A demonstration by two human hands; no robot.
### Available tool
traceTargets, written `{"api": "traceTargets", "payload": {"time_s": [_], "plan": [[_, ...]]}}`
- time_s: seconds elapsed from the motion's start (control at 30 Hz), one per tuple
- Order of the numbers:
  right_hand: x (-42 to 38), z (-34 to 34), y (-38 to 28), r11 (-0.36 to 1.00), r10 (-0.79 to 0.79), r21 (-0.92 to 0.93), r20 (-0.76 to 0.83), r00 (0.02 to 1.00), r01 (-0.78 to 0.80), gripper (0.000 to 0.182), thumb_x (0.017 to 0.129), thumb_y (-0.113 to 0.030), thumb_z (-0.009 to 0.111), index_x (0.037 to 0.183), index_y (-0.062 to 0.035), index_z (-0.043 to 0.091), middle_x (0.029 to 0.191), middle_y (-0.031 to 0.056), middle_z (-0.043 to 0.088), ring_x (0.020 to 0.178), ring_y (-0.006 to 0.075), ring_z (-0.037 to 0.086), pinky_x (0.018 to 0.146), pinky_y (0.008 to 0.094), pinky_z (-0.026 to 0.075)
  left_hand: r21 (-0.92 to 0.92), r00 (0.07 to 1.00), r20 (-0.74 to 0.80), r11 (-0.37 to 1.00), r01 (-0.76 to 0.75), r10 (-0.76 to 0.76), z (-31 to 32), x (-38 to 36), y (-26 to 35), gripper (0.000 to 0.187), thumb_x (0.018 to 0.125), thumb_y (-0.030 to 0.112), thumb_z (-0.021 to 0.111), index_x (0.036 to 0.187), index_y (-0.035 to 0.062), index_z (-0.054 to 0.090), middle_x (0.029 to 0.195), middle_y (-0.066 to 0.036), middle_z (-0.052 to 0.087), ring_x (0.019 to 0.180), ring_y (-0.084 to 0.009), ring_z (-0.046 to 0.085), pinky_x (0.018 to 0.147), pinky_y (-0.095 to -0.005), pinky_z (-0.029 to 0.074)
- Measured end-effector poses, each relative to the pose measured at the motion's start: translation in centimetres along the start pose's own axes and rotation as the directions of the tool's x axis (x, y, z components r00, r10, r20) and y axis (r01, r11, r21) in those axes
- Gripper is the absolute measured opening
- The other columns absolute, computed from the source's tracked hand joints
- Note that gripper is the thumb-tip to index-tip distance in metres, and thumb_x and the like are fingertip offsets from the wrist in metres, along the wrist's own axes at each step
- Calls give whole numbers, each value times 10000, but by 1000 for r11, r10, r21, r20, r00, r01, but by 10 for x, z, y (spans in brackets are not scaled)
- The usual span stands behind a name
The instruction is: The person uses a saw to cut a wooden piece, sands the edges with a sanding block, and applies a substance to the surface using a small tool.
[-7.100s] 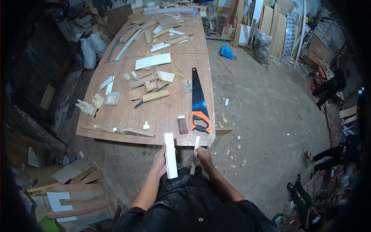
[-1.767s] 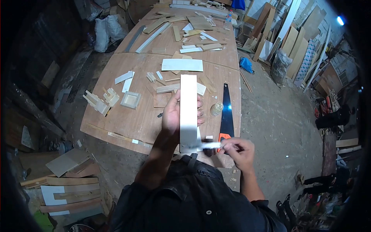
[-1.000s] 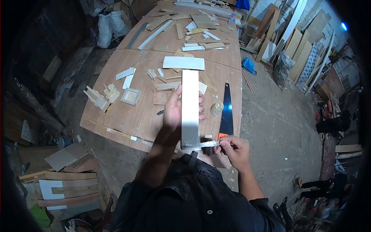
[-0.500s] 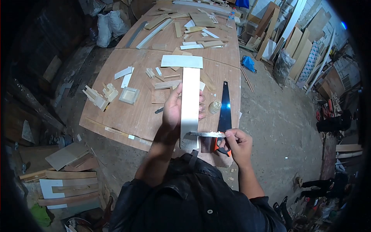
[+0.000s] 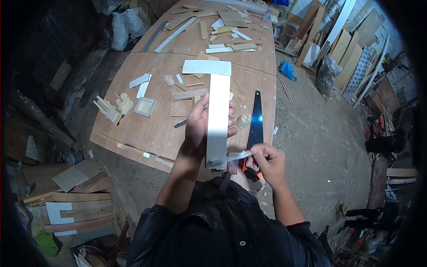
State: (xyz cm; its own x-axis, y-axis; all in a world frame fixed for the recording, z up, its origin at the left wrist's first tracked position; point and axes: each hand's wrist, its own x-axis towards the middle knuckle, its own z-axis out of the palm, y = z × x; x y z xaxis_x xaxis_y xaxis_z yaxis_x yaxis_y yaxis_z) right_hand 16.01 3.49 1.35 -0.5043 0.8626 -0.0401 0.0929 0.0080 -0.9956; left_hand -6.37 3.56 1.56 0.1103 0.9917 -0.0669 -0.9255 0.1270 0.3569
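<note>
Left hand (image 5: 196, 125) gripping white board (image 5: 218, 115); right hand (image 5: 269, 165) pinching thin strip (image 5: 239, 155) at near end.

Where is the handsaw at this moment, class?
In the head view, the handsaw lies near the right edge of the worktable, just right of the clear jar, its orange and black handle partly hidden behind the right hand.

This is a woodworking shop: just ahead of the hands (image 5: 198, 122) (image 5: 270, 163), a broad wooden surface (image 5: 164, 93) carries scattered offcuts (image 5: 233, 18) and a handsaw (image 5: 256, 120). Boards (image 5: 351, 53) lean on the wall ahead and to the right; cut panels (image 5: 80, 213) lie low at left, and scraps dot the bare, dusty floor (image 5: 311, 147).
</note>
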Motion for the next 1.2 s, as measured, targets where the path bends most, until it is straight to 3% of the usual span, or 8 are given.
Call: {"api": "traceTargets", "payload": {"time_s": [0.1, 0.37, 0.63, 0.8, 0.9, 0.93, 1.03, 1.2], "plan": [[12, -8, 0, 995, 11, 101, -161, 987, 6, 163, 979, -128, 599, 942, 9, 679, 692, 56, 683, 537, 37, 519, 492, 195, 388, 10, 1000, 13, 1000, -24, 24, 4, 3, -5, 545, 1007, 537, 352, 1090, 19, 499, 888, -52, 482, 724, -161, 485, 634, -339, 439], [22, -40, 26, 933, 110, 354, -125, 986, -59, 215, 1000, -189, 567, 926, -3, 645, 632, 82, 643, 487, 81, 517, 481, 212, 391, 258, 834, -438, 936, -240, 335, 2, 9, -14, 343, 960, 380, 600, 1084, 75, 504, 896, -38, 543, 789, -156, 564, 705, -359, 490], [35, -45, 30, 924, 134, 375, -136, 982, -74, 262, 981, -271, 606, 898, -23, 630, 591, 45, 590, 468, 88, 479, 458, 216, 350, 234, 806, -452, 923, -306, 382, -8, 7, -14, 324, 937, 391, 631, 1052, 105, 531, 909, -23, 570, 852, -165, 592, 778, -349, 496], [42, -53, 32, 925, 114, 376, -124, 986, -59, 264, 976, -272, 615, 911, -17, 632, 591, 42, 583, 473, 92, 486, 464, 222, 358, 171, 711, -581, 913, -369, 396, -7, 13, -13, 368, 910, 440, 605, 1011, 98, 516, 744, 0, 493, 669, -124, 492, 619, -312, 441], [45, -58, 37, 930, 105, 363, -105, 989, -60, 251, 975, -252, 617, 926, -6, 635, 617, 45, 603, 485, 94, 507, 481, 221, 378, 29, 807, -470, 920, -390, 357, -24, 8, -12, 407, 917, 491, 531, 985, 90, 516, 742, 6, 468, 649, -121, 447, 593, -279, 391], [48, -63, 40, 942, 103, 329, -97, 990, -66, 226, 982, -216, 605, 934, 1, 647, 647, 56, 626, 513, 87, 525, 497, 215, 389, -3, 903, -299, 946, -323, 307, -28, 3, -8, 455, 928, 533, 472, 964, 81, 516, 834, -27, 510, 702, -139, 478, 624, -270, 387], [61, -81, 49, 981, 88, 186, -137, 987, -62, 196, 983, -176, 602, 968, 6, 672, 703, 59, 660, 572, 72, 557, 524, 203, 407, 18, 810, -387, 882, -471, 441, -31, 12, -11, 439, 930, 490, 487, 1010, 60, 526, 909, -61, 533, 741, -154, 493, 640, -291, 396], [106, -109, 66, 986, 84, -120, -222, 971, -113, 226, 942, -191, 658, 1073, -15, 711, 802, 37, 689, 710, 50, 600, 615, 195, 457, 36, 845, -334, 901, -432, 418, -68, 13, -11, 494, 937, 457, 505, 1216, 50, 524, 920, -65, 536, 751, -187, 487, 664, -337, 409]]}}
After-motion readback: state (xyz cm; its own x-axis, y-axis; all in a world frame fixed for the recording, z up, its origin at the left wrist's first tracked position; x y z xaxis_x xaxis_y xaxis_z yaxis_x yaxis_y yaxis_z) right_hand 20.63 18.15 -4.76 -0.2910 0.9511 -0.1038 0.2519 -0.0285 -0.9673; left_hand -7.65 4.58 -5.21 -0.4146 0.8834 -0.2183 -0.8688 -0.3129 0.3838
